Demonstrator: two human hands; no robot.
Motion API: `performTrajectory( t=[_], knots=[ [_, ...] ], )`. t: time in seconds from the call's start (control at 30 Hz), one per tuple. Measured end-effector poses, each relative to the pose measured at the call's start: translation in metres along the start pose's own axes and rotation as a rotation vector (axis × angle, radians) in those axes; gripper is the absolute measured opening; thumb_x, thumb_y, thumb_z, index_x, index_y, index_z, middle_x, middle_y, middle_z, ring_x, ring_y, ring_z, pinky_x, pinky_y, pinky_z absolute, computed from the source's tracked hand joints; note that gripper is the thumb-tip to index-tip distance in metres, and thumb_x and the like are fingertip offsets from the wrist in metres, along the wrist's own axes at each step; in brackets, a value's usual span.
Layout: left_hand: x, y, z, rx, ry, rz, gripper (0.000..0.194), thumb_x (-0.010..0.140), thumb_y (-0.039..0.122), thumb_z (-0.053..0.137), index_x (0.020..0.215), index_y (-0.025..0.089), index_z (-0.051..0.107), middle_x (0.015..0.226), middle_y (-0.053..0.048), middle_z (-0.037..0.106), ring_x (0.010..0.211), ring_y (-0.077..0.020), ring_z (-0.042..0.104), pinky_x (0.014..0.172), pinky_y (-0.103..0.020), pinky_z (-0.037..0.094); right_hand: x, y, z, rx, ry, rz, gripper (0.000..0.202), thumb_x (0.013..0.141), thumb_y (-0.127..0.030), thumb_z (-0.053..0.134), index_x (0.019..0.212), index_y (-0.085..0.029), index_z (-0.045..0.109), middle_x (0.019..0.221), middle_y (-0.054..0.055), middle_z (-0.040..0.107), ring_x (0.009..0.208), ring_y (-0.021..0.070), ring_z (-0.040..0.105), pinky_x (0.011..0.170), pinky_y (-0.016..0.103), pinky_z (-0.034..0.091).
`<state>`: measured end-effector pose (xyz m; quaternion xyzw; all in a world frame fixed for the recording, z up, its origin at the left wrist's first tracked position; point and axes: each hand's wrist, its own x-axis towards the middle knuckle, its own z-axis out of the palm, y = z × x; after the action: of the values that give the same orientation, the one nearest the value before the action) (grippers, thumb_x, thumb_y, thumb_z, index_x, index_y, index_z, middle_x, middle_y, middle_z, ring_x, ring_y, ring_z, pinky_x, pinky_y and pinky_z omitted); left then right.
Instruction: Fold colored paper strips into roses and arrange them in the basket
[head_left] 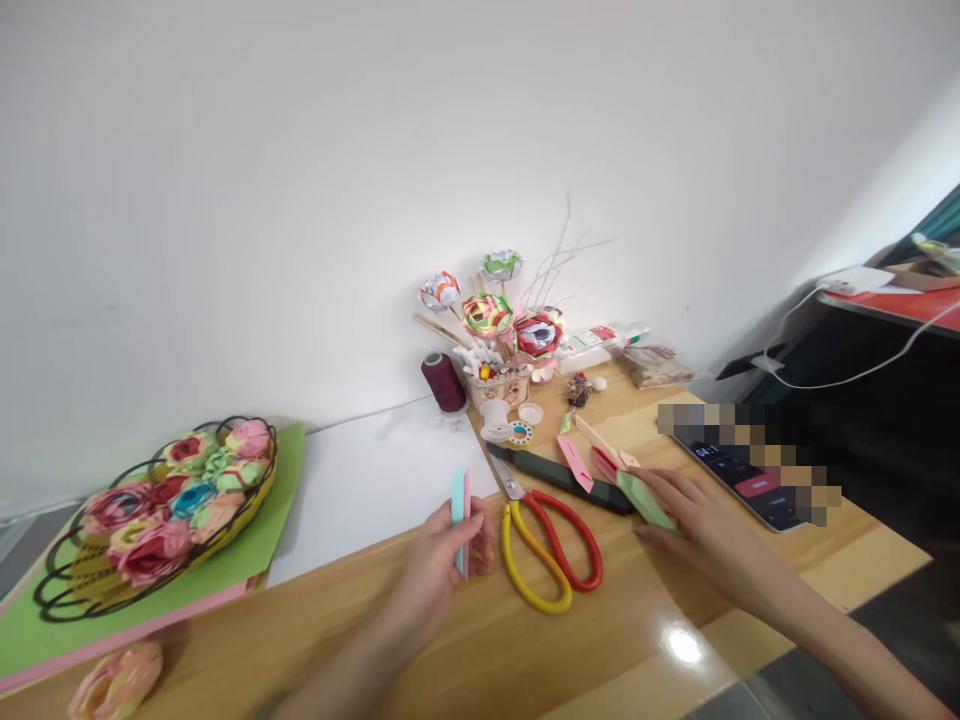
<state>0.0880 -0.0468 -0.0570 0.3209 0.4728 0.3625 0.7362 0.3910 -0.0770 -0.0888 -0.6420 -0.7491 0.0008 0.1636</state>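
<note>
My left hand (pixel 454 540) is closed on folded paper strips (pixel 459 515), one light blue and one pink, held upright above the table. On the right, my right hand (pixel 690 520) has its fingers and thumb around a light green folded paper strip (pixel 641 500). Just beyond those fingers lie a red paper piece (pixel 604 463), a peach paper strip (pixel 596 437) and a pink paper strip (pixel 575 462). Between my hands rest scissors (pixel 551 550) with one yellow and one red handle. A dark green pen-like tool (pixel 562 475) lies behind them, its right end near my right hand.
A basket of paper flowers (pixel 172 500) stands on green paper (pixel 289 480) at left, beside white sheets (pixel 375 470). A peach paper flower (pixel 116 680) lies in front. Maroon thread (pixel 444 382) and a flower pot (pixel 499 385) stand behind; a phone (pixel 739 475) lies right.
</note>
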Motion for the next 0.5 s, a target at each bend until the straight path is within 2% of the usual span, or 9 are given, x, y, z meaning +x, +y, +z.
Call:
performTrajectory(
  t=[0.07,0.17,0.3,0.37,0.43,0.5],
  knots=[
    [0.000,0.000,-0.003,0.007,-0.002,-0.022,0.035,0.061,0.034,0.070,0.086,0.016,0.052,0.067,0.003,0.056,0.053,-0.0068,0.049,0.051,-0.020,0.036,0.003,0.002,-0.003,0.084,-0.025,0.061,0.044,0.083,-0.039,0.045,0.120,-0.018,0.051,0.115,0.013,0.062,0.098,0.0249,0.061,0.080,0.036,0.050],
    [0.000,0.001,-0.008,0.012,-0.036,-0.024,0.031,0.065,0.034,0.067,0.086,0.016,0.053,0.068,0.003,0.056,0.050,-0.0048,0.046,0.048,-0.018,0.032,0.010,0.005,-0.008,0.108,-0.049,0.206,0.041,0.079,-0.035,0.043,0.113,-0.017,0.055,0.103,0.013,0.068,0.087,0.0277,0.065,0.071,0.037,0.051],
    [-0.002,0.005,-0.015,-0.014,-0.036,-0.022,0.027,0.067,0.031,0.066,0.086,0.016,0.054,0.070,0.002,0.056,0.050,-0.0044,0.046,0.047,-0.018,0.032,0.019,-0.008,-0.024,0.091,0.084,0.280,0.036,0.076,-0.035,0.041,0.103,-0.020,0.060,0.100,0.012,0.068,0.088,0.0300,0.065,0.070,0.038,0.051],
    [-0.004,0.008,-0.017,-0.069,-0.034,-0.017,0.027,0.066,0.030,0.068,0.086,0.015,0.055,0.076,0.000,0.058,0.057,-0.0077,0.053,0.052,-0.020,0.039,0.025,-0.031,-0.031,0.144,0.151,0.253,0.035,0.077,-0.038,0.041,0.101,-0.020,0.060,0.100,0.012,0.068,0.088,0.0294,0.065,0.070,0.037,0.051],
    [-0.003,0.010,-0.017,-0.137,-0.049,0.000,0.028,0.066,0.030,0.069,0.086,0.015,0.056,0.087,-0.004,0.061,0.070,-0.0125,0.059,0.062,-0.024,0.046,0.031,-0.066,-0.032,0.249,0.135,0.202,0.035,0.080,-0.039,0.042,0.104,-0.020,0.059,0.096,0.012,0.069,0.082,0.0273,0.066,0.066,0.035,0.051],
    [-0.002,0.009,-0.016,-0.195,-0.019,0.042,0.026,0.068,0.029,0.068,0.087,0.015,0.056,0.097,-0.007,0.061,0.079,-0.0151,0.061,0.069,-0.027,0.048,0.040,-0.105,-0.023,0.347,0.109,0.126,0.036,0.083,-0.038,0.040,0.108,-0.018,0.058,0.097,0.012,0.069,0.081,0.0255,0.066,0.067,0.034,0.052]
  ],
)
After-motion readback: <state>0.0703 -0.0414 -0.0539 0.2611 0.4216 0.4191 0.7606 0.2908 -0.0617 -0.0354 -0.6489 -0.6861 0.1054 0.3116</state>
